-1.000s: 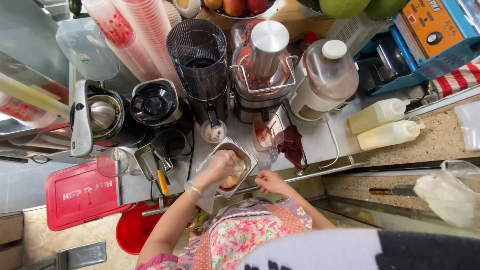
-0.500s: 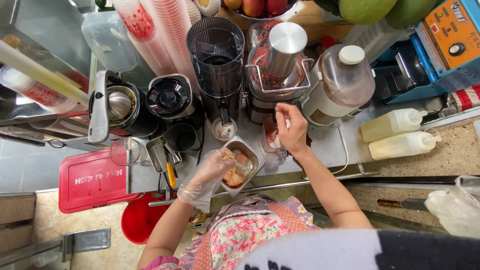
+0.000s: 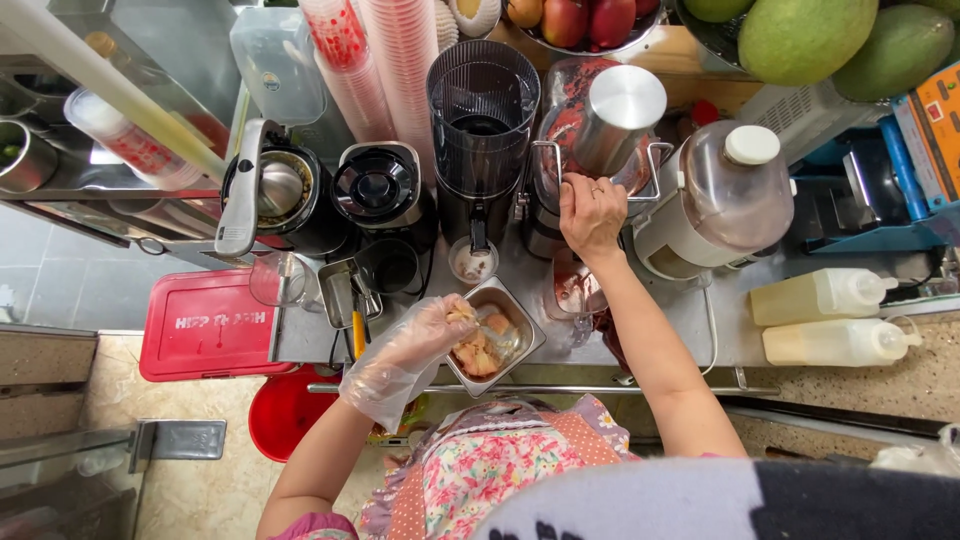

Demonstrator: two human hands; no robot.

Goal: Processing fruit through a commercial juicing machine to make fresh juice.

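Fruit pieces (image 3: 478, 352) in steel pan (image 3: 522, 322): soft, slippery, pinch gently. Your gloved left hand (image 3: 432, 330) grips piece; right hand (image 3: 592, 215), at 1 o'clock, clasps juicer (image 3: 600, 150) latch.

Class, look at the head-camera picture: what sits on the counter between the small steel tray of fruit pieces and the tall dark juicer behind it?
In the head view, a small round cup under the dark juicer spout lies between it and the steel tray.

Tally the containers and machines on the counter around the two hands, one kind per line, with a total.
Juicing and blending machines in the back row: 5
Pale plastic squeeze bottles: 2
Rectangular steel pans: 2
Clear plastic juice jug: 1
Total: 10
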